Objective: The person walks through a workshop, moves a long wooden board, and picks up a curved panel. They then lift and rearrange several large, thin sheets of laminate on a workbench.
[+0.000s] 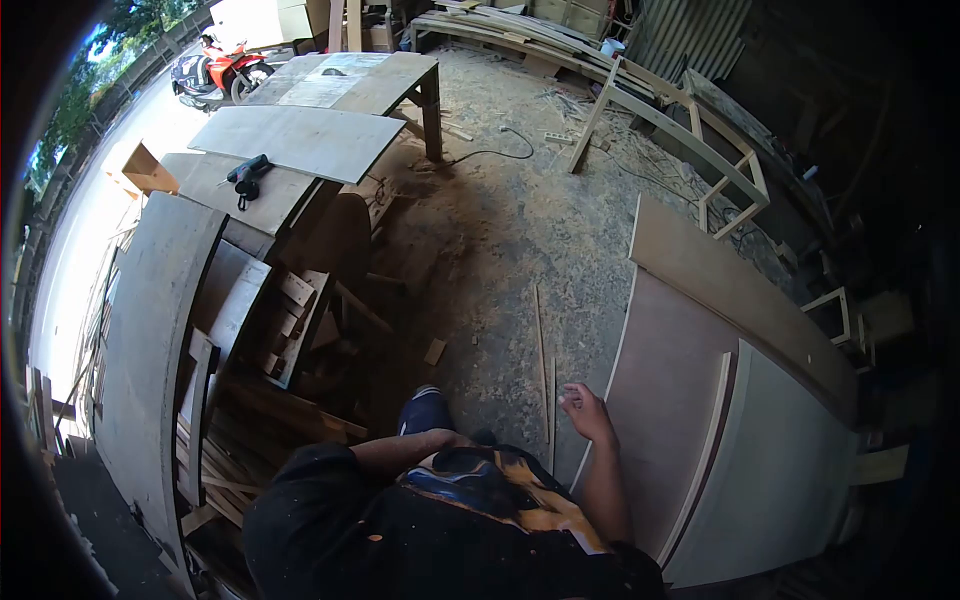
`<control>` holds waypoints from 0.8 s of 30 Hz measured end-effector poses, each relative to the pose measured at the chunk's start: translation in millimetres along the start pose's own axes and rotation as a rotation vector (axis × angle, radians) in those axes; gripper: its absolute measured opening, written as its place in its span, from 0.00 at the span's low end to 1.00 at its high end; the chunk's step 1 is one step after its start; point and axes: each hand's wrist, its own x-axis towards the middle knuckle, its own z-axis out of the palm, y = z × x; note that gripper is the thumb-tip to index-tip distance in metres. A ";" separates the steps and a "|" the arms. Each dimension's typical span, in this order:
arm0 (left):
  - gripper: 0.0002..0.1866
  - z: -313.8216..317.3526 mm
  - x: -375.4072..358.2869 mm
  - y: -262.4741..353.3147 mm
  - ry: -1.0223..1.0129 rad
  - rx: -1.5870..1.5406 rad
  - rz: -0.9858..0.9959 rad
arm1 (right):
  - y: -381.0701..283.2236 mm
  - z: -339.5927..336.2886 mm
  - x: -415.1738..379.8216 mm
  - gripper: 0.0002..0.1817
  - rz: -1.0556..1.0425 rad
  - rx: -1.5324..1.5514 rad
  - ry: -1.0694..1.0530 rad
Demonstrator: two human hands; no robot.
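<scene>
My right hand point(582, 410) hangs over the floor beside the brown panel point(655, 370), its fingers loosely bent and a little apart. Close by its fingertips, two thin wooden strips point(541, 350) lie lengthwise on the dusty floor. My left hand point(452, 439) is held in against the front of my shirt, its fingers hidden from view. To the right of the brown panel, a narrow wooden strip point(708, 440) runs along the edge of a pale panel point(770, 460).
On the left, a power drill point(247, 178) lies on a workbench near a large board point(300, 140). A long grey board point(160, 330) stands nearer me. A wooden frame point(690, 130) leans at the back right. A red motorbike point(230, 72) is parked outside.
</scene>
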 end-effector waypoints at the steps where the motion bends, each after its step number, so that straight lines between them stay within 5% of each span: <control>1: 0.20 -14.3 5.3 4.8 -0.018 -0.004 0.008 | -19.3 6.6 14.6 0.20 -0.016 0.022 -0.060; 7: 0.20 -118.5 20.6 21.5 -0.098 0.034 0.018 | -34.2 45.5 91.2 0.20 -0.218 0.093 -0.405; 11: 0.20 -207.0 31.5 23.4 -0.130 0.104 0.025 | -27.6 18.8 174.0 0.19 -0.165 0.126 -0.428; 15: 0.20 -309.5 -6.4 16.9 -0.156 0.137 0.039 | 37.6 5.8 284.4 0.15 0.282 0.575 -0.137; 19: 0.21 -415.4 -8.1 68.3 -0.199 0.075 0.033 | 107.9 -2.8 324.8 0.14 0.680 0.422 -0.217; 24: 0.21 -497.4 -25.8 79.7 -0.214 0.056 0.017 | 75.4 -31.3 368.0 0.13 0.705 0.629 -0.035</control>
